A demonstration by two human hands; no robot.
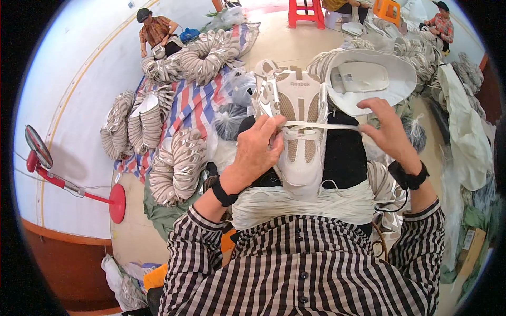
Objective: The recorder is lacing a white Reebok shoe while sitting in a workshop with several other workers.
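A white and beige sneaker upper (pixel 299 158) lies across my black-covered lap with its toe toward me. A flat cream shoelace (pixel 334 126) runs sideways over its eyelets, drawn nearly straight between my hands. My left hand (pixel 254 152) is closed at the upper's left edge, pinching the lace by the eyelets. Off to the right, my right hand (pixel 389 129) has the lace's other end at its thumb, while the index finger stands apart; its lower fingers are partly hidden. A bundle of loose cream laces (pixel 303 208) lies across my waist, just below the toe.
Right of the upper sits a white-lined stack of uppers (pixel 406 79). Coiled bundles of uppers (pixel 176 166) lie on a striped sheet (pixel 182 108) at left. A red-based fan (pixel 117 203) stands by the wall. Two red and orange stools (pixel 307 13) and other people are farther back.
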